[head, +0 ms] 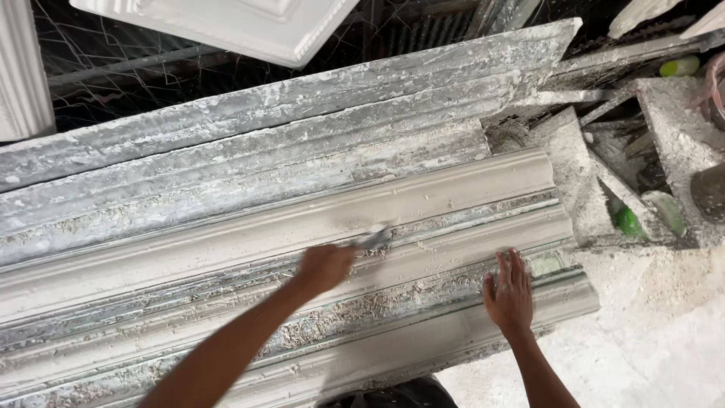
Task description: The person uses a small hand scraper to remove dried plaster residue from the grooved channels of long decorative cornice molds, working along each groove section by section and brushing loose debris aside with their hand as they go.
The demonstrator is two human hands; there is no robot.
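Observation:
Long grey moulds [249, 143] lie side by side across the bench, crusted with white plaster. Wet, smooth plaster fills a curved channel [423, 193] running across the middle. My left hand [325, 266] is closed around a small metal scraper [374, 238], blurred, with its blade against the plaster ridge. My right hand [510, 291] lies flat, fingers together, on the near right end of the mould [563, 291].
A white cast panel [226, 26] leans at the top, with wire mesh behind it. A white moulding [19, 68] stands at far left. A green bottle [628, 221] and plaster-caked boards lie at right. The floor [649, 332] is dusted white.

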